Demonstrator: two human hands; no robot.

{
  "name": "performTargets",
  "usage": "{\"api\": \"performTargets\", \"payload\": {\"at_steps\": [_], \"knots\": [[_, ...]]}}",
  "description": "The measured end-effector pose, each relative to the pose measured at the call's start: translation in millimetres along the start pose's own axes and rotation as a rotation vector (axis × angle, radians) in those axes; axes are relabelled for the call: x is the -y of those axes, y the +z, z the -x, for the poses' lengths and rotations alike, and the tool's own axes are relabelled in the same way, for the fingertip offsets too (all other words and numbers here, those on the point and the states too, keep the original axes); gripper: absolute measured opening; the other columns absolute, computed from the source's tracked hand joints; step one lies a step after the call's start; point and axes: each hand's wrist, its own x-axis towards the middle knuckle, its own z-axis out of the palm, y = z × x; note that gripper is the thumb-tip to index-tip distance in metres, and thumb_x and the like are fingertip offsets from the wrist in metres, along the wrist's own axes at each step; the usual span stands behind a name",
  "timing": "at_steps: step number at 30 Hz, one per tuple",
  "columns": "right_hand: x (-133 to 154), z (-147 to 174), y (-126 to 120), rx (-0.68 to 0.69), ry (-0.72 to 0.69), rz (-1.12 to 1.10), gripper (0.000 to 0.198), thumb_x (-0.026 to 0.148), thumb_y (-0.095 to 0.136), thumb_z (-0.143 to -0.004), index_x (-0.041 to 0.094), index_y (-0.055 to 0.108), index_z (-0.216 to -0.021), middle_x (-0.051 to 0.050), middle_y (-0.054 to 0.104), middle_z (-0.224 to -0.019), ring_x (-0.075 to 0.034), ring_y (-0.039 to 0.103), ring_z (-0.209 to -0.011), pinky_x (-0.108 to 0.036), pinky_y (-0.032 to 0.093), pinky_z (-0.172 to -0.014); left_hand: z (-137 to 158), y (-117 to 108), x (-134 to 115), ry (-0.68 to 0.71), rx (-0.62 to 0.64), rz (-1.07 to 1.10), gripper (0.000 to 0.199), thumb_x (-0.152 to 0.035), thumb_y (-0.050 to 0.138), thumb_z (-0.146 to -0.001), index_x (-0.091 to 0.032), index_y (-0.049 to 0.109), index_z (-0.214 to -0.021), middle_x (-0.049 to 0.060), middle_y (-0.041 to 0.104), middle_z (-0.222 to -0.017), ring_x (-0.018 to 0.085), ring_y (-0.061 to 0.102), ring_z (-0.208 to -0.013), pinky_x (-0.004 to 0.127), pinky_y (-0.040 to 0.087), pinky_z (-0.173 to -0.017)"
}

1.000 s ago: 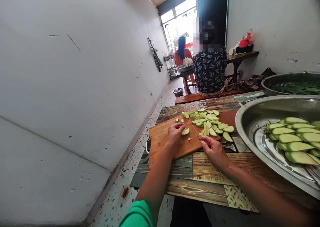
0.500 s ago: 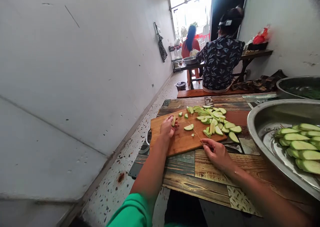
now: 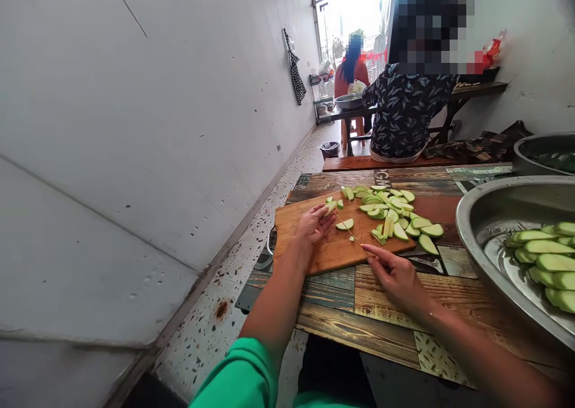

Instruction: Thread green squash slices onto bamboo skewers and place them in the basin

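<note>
My left hand point(image 3: 313, 224) pinches a slice of pale, green-skinned vegetable point(image 3: 331, 206) above the left half of a wooden cutting board point(image 3: 291, 249). Between the thumb and fingers of my right hand point(image 3: 393, 272) is a thin wooden skewer point(image 3: 348, 229), slanting up and left. Its tip is by the slice; whether it has entered the flesh I cannot tell. A half-round slice point(image 3: 345, 224) lies on the board beneath the skewer. Many more cut pieces point(image 3: 390, 201) are heaped loosely on the board's right part, some spilling over its edge onto the table.
A large metal basin point(image 3: 467, 216) with stacked long slices point(image 3: 550, 261) stands at the right, another basin point(image 3: 521, 150) behind it. The patterned wooden table point(image 3: 327, 316) ends near my lap. Ahead, a person in a patterned shirt point(image 3: 404, 114) sits on a bench; another person point(image 3: 353, 72) sits beyond.
My left hand has turned and the slice in it now tips toward the skewer. The skewer's tip has come up close to the slice. The view has shifted slightly.
</note>
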Motion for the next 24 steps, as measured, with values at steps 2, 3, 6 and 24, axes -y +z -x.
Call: {"api": "performTargets", "payload": {"at_steps": [2, 3, 6, 24], "knots": [[0.3, 0.1, 0.0, -0.010, 0.002, 0.016, 0.047, 0.041, 0.047, -0.084, 0.008, 0.067, -0.112, 0.002, 0.047, -0.053, -0.009, 0.033, -0.045, -0.021, 0.028, -0.042, -0.3, 0.1, 1.0, -0.011, -0.001, -0.005, 0.007, -0.009, 0.061, -0.080, -0.012, 0.060, -0.087, 0.009, 0.069, -0.084, 0.014, 0.068, -0.076, 0.028, 0.054, -0.079], [0.2, 0.0, -0.1, -0.015, 0.007, 0.027, 0.047, 0.041, 0.048, -0.084, 0.009, 0.067, -0.112, 0.002, 0.049, -0.053, -0.009, 0.034, -0.045, -0.021, 0.029, -0.043, -0.5, -0.1, 1.4, -0.011, -0.009, -0.004, 0.006, -0.010, 0.061, -0.080, -0.011, 0.060, -0.086, 0.010, 0.069, -0.086, 0.014, 0.068, -0.077, 0.029, 0.054, -0.081], [-1.1, -0.4, -0.2, -0.028, 0.027, 0.054, 0.047, 0.041, 0.047, -0.084, 0.009, 0.068, -0.112, 0.000, 0.054, -0.055, -0.009, 0.036, -0.045, -0.022, 0.031, -0.044, -0.9, -0.2, 2.0, -0.001, -0.025, 0.005, 0.008, -0.011, 0.062, -0.079, -0.011, 0.060, -0.088, 0.011, 0.070, -0.087, 0.016, 0.069, -0.078, 0.031, 0.055, -0.082], [0.0, -1.7, -0.1, -0.057, 0.021, 0.075, 0.046, 0.039, 0.048, -0.085, 0.009, 0.068, -0.113, -0.007, 0.071, -0.079, -0.013, 0.056, -0.055, -0.024, 0.046, -0.054, 1.5, 3.4, 5.1, 0.031, -0.032, -0.028, 0.012, -0.011, 0.065, -0.076, -0.010, 0.060, -0.086, 0.010, 0.071, -0.078, 0.016, 0.070, -0.072, 0.032, 0.057, -0.079]]}}
